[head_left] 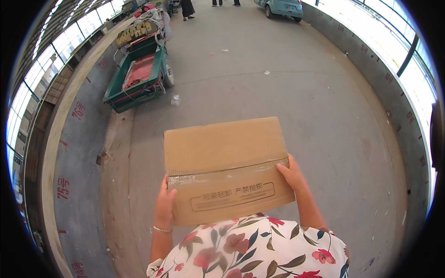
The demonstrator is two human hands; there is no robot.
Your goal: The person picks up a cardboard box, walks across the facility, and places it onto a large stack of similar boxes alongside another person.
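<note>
A brown cardboard box (225,144) is held level in front of my body, its top flaps meeting along a taped seam and dark print on the near flap. My left hand (166,202) grips its left side, thumb on the near top edge and a bracelet at the wrist. On the right side my right hand (289,172) holds the box, with its thumb lying on top by the seam. The fingers of both hands are partly hidden beside and under the box.
A green cargo tricycle (134,76) with a red sheet in its bed stands ahead at left. A light-blue small vehicle (282,8) and people's legs (187,8) are far ahead. Low grey walls (74,153) line both sides. Plastic litter (175,100) lies on the concrete floor (232,92).
</note>
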